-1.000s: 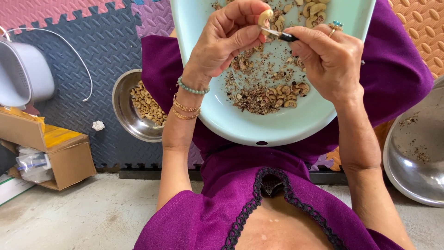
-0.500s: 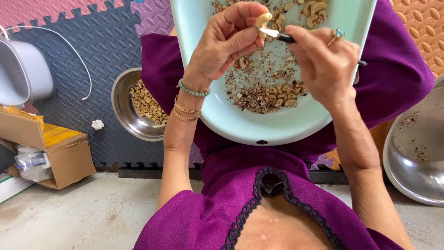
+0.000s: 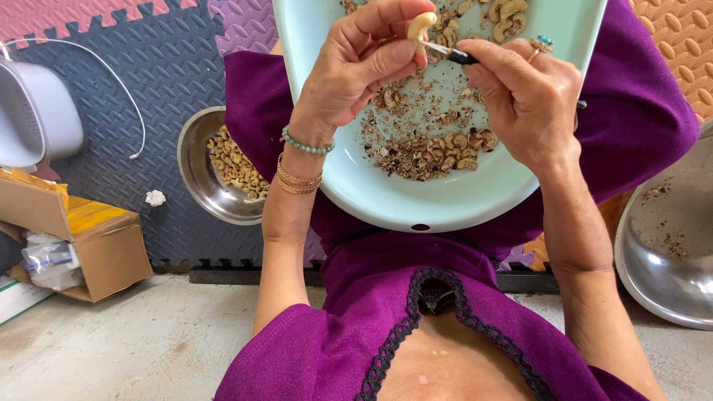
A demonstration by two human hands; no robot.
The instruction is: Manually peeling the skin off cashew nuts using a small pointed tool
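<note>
Pale cashew (image 3: pixel 422 27) sat pinched in the left hand (image 3: pixel 356 63), curved upright; right hand (image 3: pixel 523 93) gripped a small knife (image 3: pixel 449 52), tip touching it from the right.

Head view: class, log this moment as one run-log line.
left hand: pinches cashew | right hand: small knife tip on cashew | below: mint basin, nuts and husks | steel bowl: peeled cashews

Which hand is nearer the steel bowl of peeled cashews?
Left. The left hand is up over the pale tray, its forearm beside the steel bowl; the right hand is farther across the tray.
</note>
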